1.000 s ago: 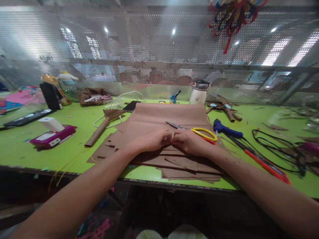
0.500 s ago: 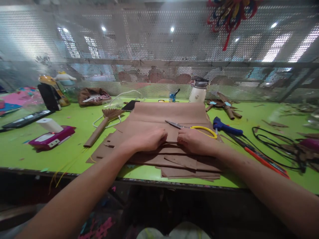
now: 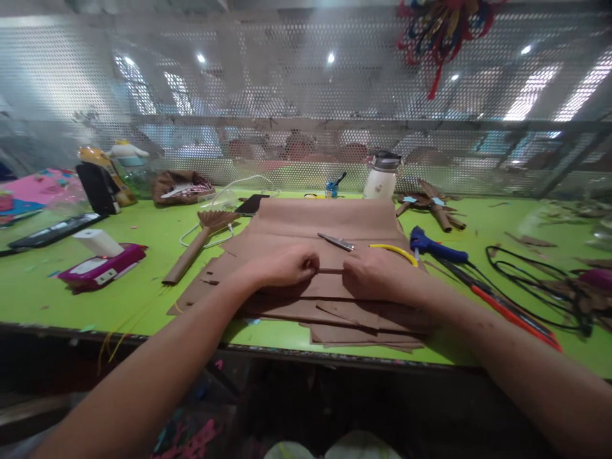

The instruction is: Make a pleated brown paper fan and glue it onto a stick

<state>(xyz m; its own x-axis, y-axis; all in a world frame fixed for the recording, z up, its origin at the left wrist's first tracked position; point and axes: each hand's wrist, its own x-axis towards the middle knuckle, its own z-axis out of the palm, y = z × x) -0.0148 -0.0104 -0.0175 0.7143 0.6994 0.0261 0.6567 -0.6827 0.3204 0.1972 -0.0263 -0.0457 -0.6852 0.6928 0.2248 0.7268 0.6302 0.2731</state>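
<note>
On the counter (image 3: 482, 220), one pair of scissors (image 3: 339, 243), one blue glue gun (image 3: 440, 247), one white bottle (image 3: 381, 183) and, at left, one purple power strip (image 3: 117, 266) are counted; the overlapping brown sheets (image 3: 315, 218) cannot be counted.

The left arm (image 3: 157, 370) comes up from the low left corner, and the right arm (image 3: 507, 363) comes in from the low right side. Both are bare, and they slant in toward each other. The left hand (image 3: 289, 264) and the right hand (image 3: 373, 271) are near each other in the middle, with a small gap between them. The left hand has its back up and its fingers (image 3: 310, 259) bent in. The right hand has its back up too. Its fingers (image 3: 352, 262) are hard to see, but they seem curled in.
</note>
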